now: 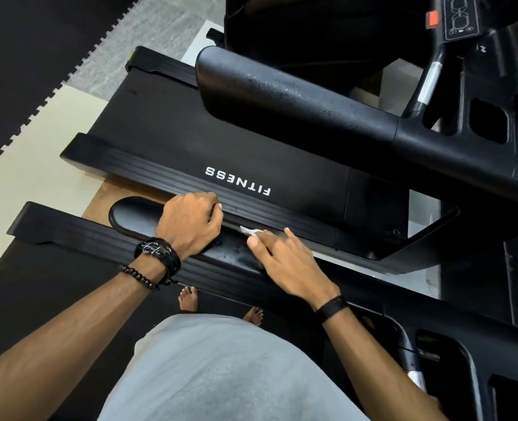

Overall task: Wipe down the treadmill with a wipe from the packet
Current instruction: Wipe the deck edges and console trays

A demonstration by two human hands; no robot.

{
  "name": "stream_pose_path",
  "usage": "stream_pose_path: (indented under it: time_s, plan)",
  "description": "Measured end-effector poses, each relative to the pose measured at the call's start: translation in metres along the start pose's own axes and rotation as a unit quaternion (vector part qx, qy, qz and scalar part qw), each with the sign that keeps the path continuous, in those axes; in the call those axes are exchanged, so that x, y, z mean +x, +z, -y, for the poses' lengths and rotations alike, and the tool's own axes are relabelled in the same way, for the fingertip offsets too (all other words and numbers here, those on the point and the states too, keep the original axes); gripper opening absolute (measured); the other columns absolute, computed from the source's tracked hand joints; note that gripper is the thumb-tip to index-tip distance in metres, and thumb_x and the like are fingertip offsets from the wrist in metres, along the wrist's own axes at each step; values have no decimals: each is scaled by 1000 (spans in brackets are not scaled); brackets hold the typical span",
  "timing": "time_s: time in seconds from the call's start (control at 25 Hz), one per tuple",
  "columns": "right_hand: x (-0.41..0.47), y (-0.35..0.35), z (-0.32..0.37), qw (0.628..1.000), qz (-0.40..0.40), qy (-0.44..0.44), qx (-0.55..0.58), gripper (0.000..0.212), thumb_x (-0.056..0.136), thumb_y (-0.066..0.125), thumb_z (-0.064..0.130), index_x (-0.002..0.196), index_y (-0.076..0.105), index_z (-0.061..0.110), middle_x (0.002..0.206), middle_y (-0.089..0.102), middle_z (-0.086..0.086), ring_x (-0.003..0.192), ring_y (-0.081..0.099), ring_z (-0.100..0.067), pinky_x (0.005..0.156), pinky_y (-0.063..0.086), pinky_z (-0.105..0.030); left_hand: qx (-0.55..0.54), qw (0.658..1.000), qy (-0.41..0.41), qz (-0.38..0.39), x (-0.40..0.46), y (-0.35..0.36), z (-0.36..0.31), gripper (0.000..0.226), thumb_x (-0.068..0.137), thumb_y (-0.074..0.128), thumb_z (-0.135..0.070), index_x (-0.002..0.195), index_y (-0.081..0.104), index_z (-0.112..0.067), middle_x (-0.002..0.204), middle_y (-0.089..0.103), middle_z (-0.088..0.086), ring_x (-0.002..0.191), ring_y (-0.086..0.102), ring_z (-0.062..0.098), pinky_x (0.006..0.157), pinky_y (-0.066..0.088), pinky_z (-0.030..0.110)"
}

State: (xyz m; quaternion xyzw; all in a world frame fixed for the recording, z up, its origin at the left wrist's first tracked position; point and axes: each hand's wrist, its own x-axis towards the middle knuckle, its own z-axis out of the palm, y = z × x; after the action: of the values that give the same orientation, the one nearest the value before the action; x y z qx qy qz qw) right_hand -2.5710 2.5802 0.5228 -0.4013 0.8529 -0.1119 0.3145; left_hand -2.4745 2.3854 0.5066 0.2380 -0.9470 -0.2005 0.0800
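While left hand (191, 223) curls fingers over padded handrail (136, 215) at frame centre, right hand (285, 262) lies flatter just right of it, fingers pressing white wipe (250, 230) against rail's far edge. Wet droplets beside right thumb. Treadmill (221, 141) belt lies beyond, upper centre. Bare feet (187, 299) below rail.
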Motion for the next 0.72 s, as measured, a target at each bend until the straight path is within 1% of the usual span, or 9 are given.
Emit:
stream_pose_path:
  time_s: [0.08, 0.16, 0.28, 0.4, 0.44, 0.48, 0.56, 0.64, 0.72]
  plan:
    - [-26, 2, -4, 999, -10, -43, 12, 91, 90, -3, 77, 155, 36, 25, 161, 33, 7, 150, 20, 0, 126, 3, -33, -1, 1000, -3, -1, 1, 2, 1, 27, 99, 45, -25, 77, 55, -14, 68, 58, -1, 59, 53, 22, 60, 33, 31]
    - [-55, -1, -23, 998, -30, -36, 29, 82, 93, -1, 75, 156, 30, 31, 161, 22, 17, 148, 10, 10, 126, -2, -29, -2, 1000, -6, -1, 1, 3, 1, 28, 100, 44, -26, 78, 56, -14, 69, 60, -1, 60, 54, 21, 59, 35, 31]
    - [-59, -9, -39, 998, -48, 7, 35, 74, 97, 3, 69, 152, 39, 34, 156, 35, 17, 145, 21, 11, 126, -1, -32, -6, 1000, -11, 9, 1, 4, 3, 29, 101, 43, -27, 79, 57, -13, 69, 60, 0, 60, 56, 22, 59, 44, 35]
    - [-21, -9, -19, 998, -52, 27, -3, 72, 100, 9, 64, 135, 60, 27, 132, 66, 3, 130, 52, -11, 125, 14, -38, -15, 1000, -4, 24, 1, 2, 1, 30, 101, 43, -27, 78, 57, -12, 65, 56, -1, 58, 54, 23, 60, 50, 38]
    - [-11, -7, -6, 998, -53, 20, -31, 72, 100, 12, 63, 128, 64, 23, 124, 70, -1, 123, 57, -18, 122, 21, -39, -13, 1000, -4, 26, 1, 2, 1, 30, 100, 44, -26, 78, 58, -12, 64, 55, -1, 57, 54, 23, 59, 49, 38]
    - [-9, -2, 4, 997, -55, 7, -55, 69, 101, 15, 63, 127, 63, 19, 125, 68, -6, 123, 57, -23, 119, 27, -39, -10, 1000, -6, 27, 2, 1, 0, 30, 100, 44, -26, 79, 59, -12, 63, 55, -1, 58, 54, 23, 59, 48, 37]
    - [-28, 10, 11, 994, -72, -40, -73, 65, 103, 26, 60, 138, 55, 14, 145, 55, -8, 137, 46, -22, 120, 26, -34, -8, 999, -8, 30, 1, 0, 0, 29, 100, 44, -26, 82, 61, -12, 65, 58, 0, 58, 55, 24, 60, 49, 38]
    - [-63, 13, -3, 986, -152, -57, -32, 51, 104, 39, 49, 136, 62, 16, 145, 56, 0, 139, 46, -13, 119, 27, -26, -8, 1000, -8, 28, 1, 1, 0, 28, 100, 44, -25, 83, 62, -11, 67, 60, 0, 59, 56, 23, 61, 52, 40]
    - [-87, 11, -33, 965, -260, -21, 10, 31, 101, 52, 32, 115, 74, 14, 124, 70, 1, 121, 61, -15, 107, 43, -30, -5, 1000, -5, 25, -1, 2, 1, 28, 100, 45, -24, 84, 63, -10, 69, 62, 1, 58, 57, 23, 61, 53, 40]
